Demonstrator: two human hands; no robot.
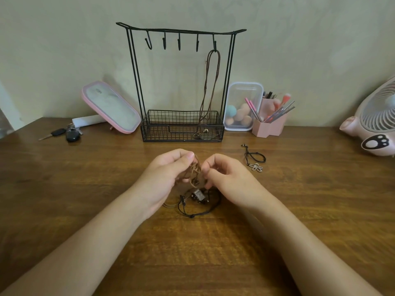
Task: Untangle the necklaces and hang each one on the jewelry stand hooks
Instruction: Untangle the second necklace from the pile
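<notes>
A black wire jewelry stand (132, 67) with several hooks stands at the back of the wooden table (85, 178). One brown cord necklace (210, 86) hangs from the rightmost hook, its pendant down in the stand's basket. Just above the table's middle, my left hand (164, 174) and my right hand (228, 178) both pinch a tangle of tan cords (193, 170). Below the hands lies a black cord necklace (192, 207) with a metal pendant. A separate black cord necklace with a flower pendant (255, 162) lies to the right.
A pink-rimmed mirror (111, 106) leans at the back left, with keys (64, 133) beside it. A clear box of sponges (242, 107) and a pink brush holder (270, 122) stand right of the stand. A pink fan (374, 122) sits at the far right.
</notes>
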